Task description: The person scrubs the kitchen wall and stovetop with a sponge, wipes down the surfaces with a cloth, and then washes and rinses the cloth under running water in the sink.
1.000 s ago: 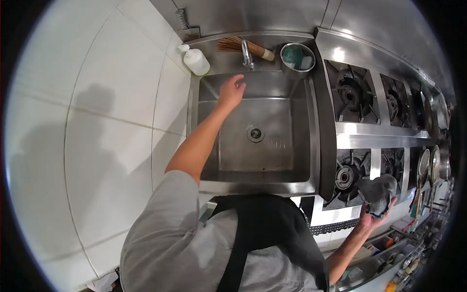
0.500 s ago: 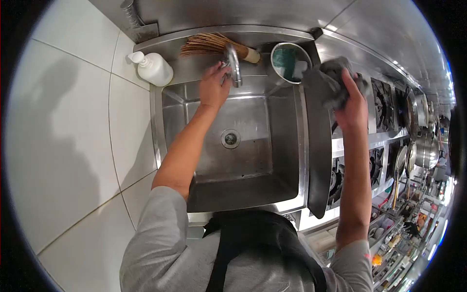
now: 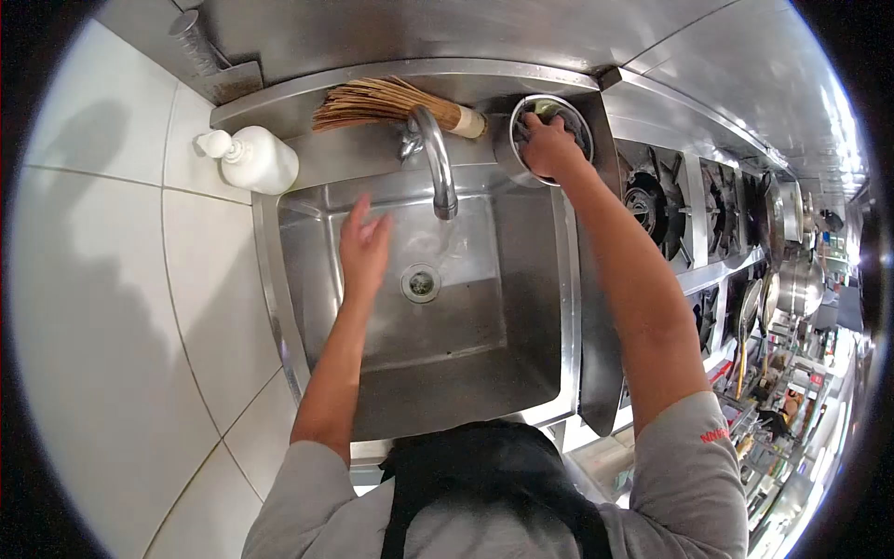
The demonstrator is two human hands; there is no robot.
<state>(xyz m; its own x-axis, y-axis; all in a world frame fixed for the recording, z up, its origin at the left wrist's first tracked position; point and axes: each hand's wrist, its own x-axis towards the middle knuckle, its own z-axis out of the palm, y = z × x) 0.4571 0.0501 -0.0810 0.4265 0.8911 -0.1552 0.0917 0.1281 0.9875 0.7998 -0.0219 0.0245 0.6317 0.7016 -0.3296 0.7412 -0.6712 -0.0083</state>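
Observation:
My right hand [image 3: 551,149] reaches down into a round metal container [image 3: 515,166] at the sink's back right corner. Its fingers press around a dark grey cloth [image 3: 579,133], which shows only in part, with something green behind it. My left hand [image 3: 364,242] is over the left side of the steel sink [image 3: 419,345], somewhat blurred, fingers apart and holding nothing. The curved faucet [image 3: 436,158] stands to its right. A faint, clear disturbance like running water shows below the spout, near the drain [image 3: 421,283].
A twig brush [image 3: 396,104] lies behind the faucet. On the back left corner stands a white pump bottle [image 3: 261,160]. A metal scraper-like tool [image 3: 219,65] is by the wall. Gas burners [image 3: 647,200] lie beyond the metal divider [image 3: 601,354] on the right.
My left hand has left the faucet and moved down over the sink. My right hand has carried the dark grey cloth leftward into the metal container. The view has shifted slightly.

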